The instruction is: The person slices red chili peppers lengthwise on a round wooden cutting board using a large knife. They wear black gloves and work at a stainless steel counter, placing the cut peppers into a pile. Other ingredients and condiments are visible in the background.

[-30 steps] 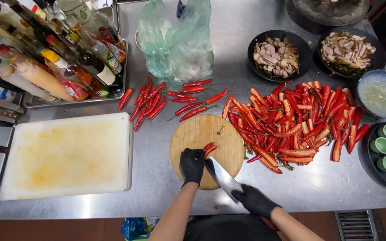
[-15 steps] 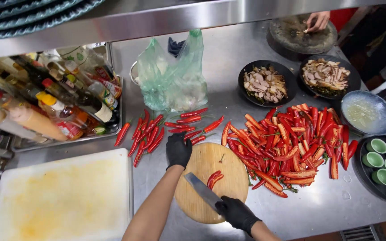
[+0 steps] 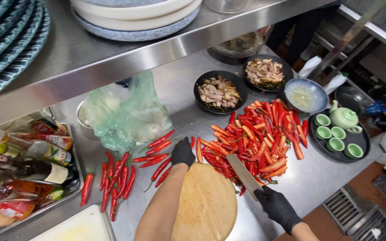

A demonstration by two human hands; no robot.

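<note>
Stood crowded in a steel tray (image 3: 74, 154) at the left of the desk (image 3: 179, 91): sauce bottles (image 3: 32, 169) with red, white and yellow labels. Lay slumped beside them, further right: a thin pale green plastic bag (image 3: 123, 114), translucent and crumpled.

Left hand (image 3: 183, 152): was at the round board's (image 3: 206, 207) near edge — now beyond its far edge, among the loose chillies (image 3: 159, 145).
Knife (image 3: 244, 175): blade was over the board — now off its right side, over the chilli heap (image 3: 258, 136).
Board: chillies on it earlier, now bare.
</note>
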